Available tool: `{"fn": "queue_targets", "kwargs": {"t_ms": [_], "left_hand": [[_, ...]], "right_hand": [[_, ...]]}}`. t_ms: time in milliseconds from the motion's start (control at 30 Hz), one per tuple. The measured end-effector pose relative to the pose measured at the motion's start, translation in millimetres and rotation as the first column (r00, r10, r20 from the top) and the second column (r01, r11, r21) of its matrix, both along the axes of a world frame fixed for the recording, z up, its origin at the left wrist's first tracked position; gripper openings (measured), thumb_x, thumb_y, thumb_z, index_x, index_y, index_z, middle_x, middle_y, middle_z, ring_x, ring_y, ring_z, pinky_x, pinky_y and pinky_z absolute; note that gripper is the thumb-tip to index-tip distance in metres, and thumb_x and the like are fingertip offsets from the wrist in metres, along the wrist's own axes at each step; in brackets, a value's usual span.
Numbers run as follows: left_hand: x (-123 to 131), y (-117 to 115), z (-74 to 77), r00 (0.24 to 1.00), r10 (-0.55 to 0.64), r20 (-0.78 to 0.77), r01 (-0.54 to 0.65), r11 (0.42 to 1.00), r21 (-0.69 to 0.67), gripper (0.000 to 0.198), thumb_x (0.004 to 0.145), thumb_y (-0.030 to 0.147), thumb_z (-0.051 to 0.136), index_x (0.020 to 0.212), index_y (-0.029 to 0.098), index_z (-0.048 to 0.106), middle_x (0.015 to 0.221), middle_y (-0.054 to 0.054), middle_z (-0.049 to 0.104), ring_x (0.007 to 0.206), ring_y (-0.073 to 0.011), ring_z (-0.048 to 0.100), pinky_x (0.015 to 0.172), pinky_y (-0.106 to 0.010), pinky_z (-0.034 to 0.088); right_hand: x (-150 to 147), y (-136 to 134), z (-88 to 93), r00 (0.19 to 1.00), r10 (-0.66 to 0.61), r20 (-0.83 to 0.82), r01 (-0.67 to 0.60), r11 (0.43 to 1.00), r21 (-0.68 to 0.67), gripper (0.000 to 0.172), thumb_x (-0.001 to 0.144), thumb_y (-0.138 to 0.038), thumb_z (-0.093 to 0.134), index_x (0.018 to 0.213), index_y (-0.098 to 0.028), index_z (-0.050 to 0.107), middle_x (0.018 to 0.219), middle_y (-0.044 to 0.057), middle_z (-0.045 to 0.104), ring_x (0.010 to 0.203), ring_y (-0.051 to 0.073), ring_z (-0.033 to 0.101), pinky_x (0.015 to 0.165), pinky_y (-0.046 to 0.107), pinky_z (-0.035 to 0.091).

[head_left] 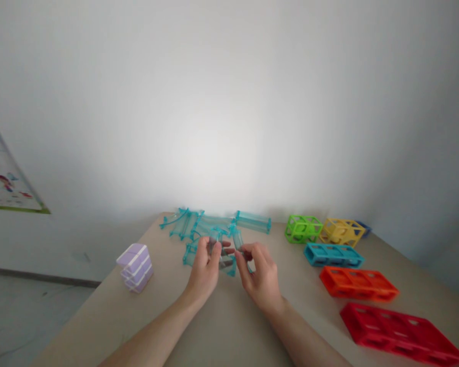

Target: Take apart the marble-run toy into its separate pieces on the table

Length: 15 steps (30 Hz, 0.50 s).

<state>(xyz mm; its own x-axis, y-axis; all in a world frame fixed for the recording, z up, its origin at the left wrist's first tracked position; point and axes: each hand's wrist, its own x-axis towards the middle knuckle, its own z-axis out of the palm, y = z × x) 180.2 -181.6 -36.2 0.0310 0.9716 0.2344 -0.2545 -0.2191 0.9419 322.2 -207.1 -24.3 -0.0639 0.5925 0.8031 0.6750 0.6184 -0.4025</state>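
My left hand (207, 259) is closed around a clear teal plastic track piece (217, 235), its thumb on the near side. Close beside it on the right, my right hand (258, 270) pinches another clear teal track piece (237, 238) between thumb and fingers. The two pieces are held side by side above the table; whether they touch I cannot tell. Behind and below the hands lie several more teal see-through pieces, among them a flat one (253, 221) at the back and a curved one (176, 217) at the far left.
A stack of lilac squares (136, 267) stands at the table's left edge. Along the right are a green frame block (303, 229), a yellow one (342, 232), and teal (333, 255), orange (357, 283) and red (401, 331) frame bars. A white wall (214, 127) rises behind the table.
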Motion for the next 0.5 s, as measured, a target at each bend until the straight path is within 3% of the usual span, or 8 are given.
{"fn": "queue_targets", "kwargs": {"t_ms": [400, 500], "left_hand": [[-0.1, 0.0, -0.3, 0.998, 0.015, -0.054, -0.012, 0.998, 0.057, 0.029, 0.084, 0.049, 0.056, 0.090, 0.023, 0.046, 0.102, -0.009, 0.067, 0.088, -0.0218, 0.069, 0.072, -0.035, 0.057], [0.1, 0.8, -0.1, 1.000, 0.007, -0.007, -0.007, 0.999, 0.054, 0.030, 0.083, 0.049, 0.058, 0.090, 0.022, 0.047, 0.102, -0.009, 0.068, 0.088, -0.0219, 0.070, 0.072, -0.035, 0.057]], "right_hand": [[2.0, 0.5, -1.6, 1.000, -0.007, -0.029, 0.006, 0.999, -0.043, 0.006, 0.091, -0.025, 0.054, 0.087, -0.021, 0.057, 0.072, 0.002, 0.058, 0.068, 0.018, 0.052, 0.066, 0.030, 0.040], [2.9, 1.4, -2.5, 0.989, 0.023, -0.146, -0.038, 0.994, -0.102, 0.007, 0.089, -0.027, 0.057, 0.086, -0.021, 0.059, 0.072, 0.002, 0.059, 0.069, 0.019, 0.052, 0.068, 0.031, 0.039]]}}
